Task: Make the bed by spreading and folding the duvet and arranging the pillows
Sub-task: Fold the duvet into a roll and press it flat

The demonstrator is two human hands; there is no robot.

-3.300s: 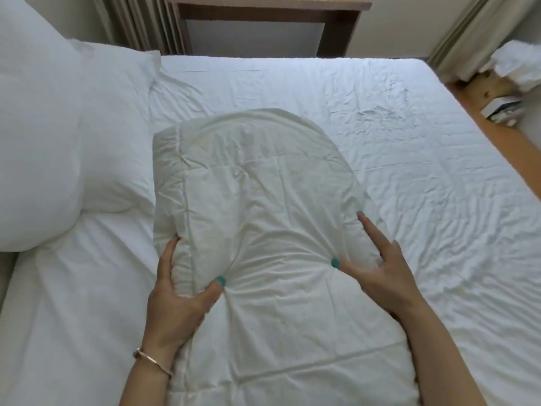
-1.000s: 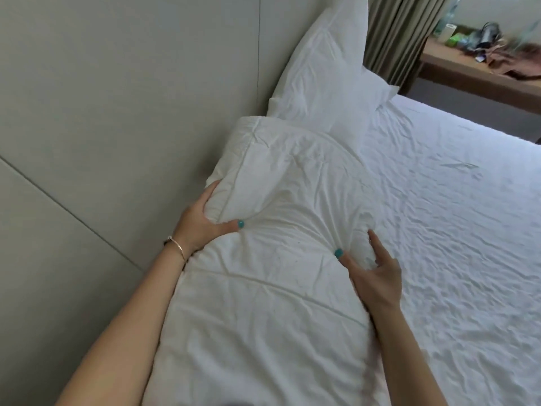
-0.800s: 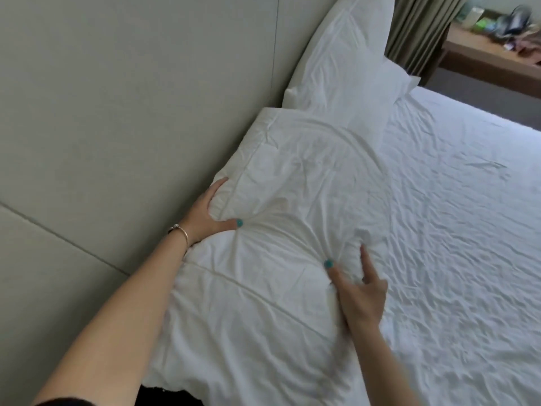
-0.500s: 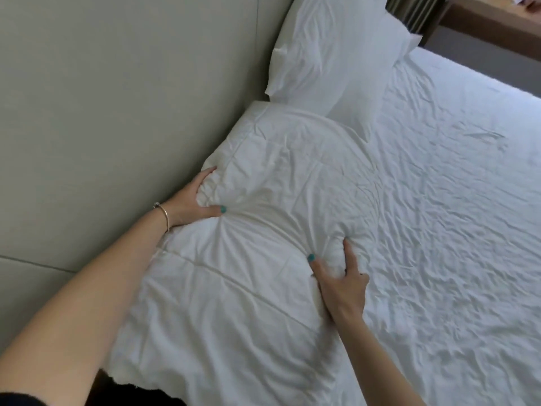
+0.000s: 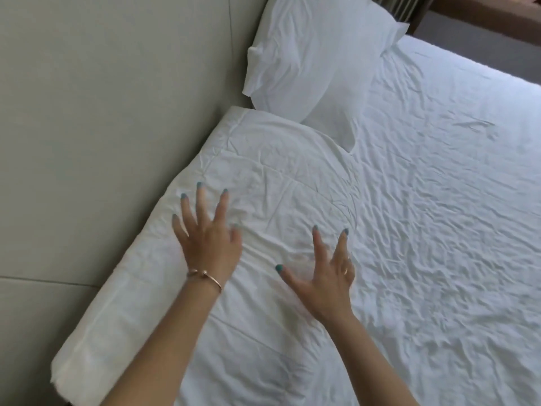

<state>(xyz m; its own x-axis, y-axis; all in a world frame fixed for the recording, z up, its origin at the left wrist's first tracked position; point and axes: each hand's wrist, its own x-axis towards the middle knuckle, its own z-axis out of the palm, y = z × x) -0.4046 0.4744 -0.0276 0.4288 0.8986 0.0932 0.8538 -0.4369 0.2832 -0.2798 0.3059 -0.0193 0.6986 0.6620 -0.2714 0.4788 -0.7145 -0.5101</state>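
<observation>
Change since earlier frames: both hands had let go of the folded white quilted duvet; half a second earlier they gripped its two sides, now they lay spread above it. Bundle had settled flat against the headboard.
Head view, left hand: fingers straight and splayed, holding nothing, over the duvet's headboard-side edge; touching the cloth or just above it, could not tell. Rose-gold bangle on the wrist.
Head view, right hand: fingers spread and relaxed, gripping nothing, over the duvet's middle; thin ring on one finger.
Head view, duvet location: along the grey-beige padded headboard, near end at the bed's edge, far end touching the plump white pillow.
Head view, pillow: leaned on the headboard, lower corner overlapping the duvet's far end.
Head view, surroundings: wrinkled white fitted sheet covered the mattress; wooden desk edge at top right.
Step in hand (judged): patting the fold flat.
How to do it well: press with flat palms, sweep from centre outward to chase creases, keep the long edge tight and parallel to the headboard, avoid nudging the pillow.
</observation>
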